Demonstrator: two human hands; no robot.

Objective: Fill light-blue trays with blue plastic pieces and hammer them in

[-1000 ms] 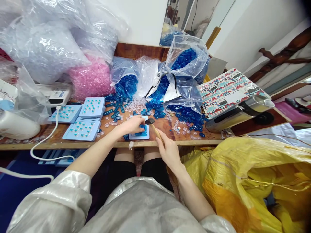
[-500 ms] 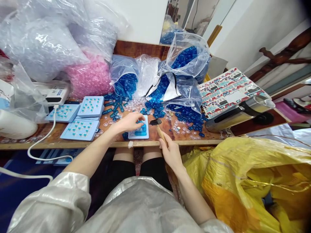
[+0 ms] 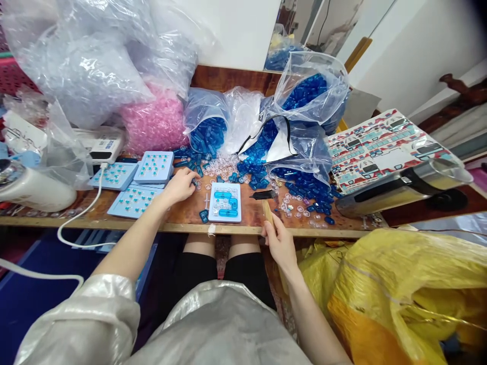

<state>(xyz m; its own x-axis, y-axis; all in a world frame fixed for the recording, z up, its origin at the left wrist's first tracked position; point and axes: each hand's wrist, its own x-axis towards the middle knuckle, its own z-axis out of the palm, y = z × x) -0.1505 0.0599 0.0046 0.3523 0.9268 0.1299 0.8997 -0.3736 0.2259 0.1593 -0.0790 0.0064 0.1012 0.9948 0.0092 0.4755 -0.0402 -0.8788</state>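
Observation:
My right hand (image 3: 279, 241) is closed around the wooden handle of a hammer (image 3: 265, 197). Its dark head sits to the right of a light blue plastic tray (image 3: 214, 215). In that tray lie clear blue pieces (image 3: 228, 212) and several small clear ones. My left hand (image 3: 181, 185) is off to the tray's left, palm down, with bent fingers and the thumb apart. Its fingertips are over small loose parts (image 3: 196, 182) on the table; nothing shows in its grasp. A loose blue piece (image 3: 204, 216) rests by the tray's lower left corner.
Similar light blue trays (image 3: 154, 167) with teal dots are stacked at left, beside a white cable (image 3: 99, 190). Open bags of blue pieces (image 3: 207, 134) and a pink-filled bag (image 3: 154, 121) line the back. A tall clear container (image 3: 403, 187) lies at right, above a yellow sack (image 3: 380, 268).
My left hand has left the tray and moved left to the loose parts. The tray's blue pieces are now uncovered. My right hand still grips the hammer; its head has turned slightly.

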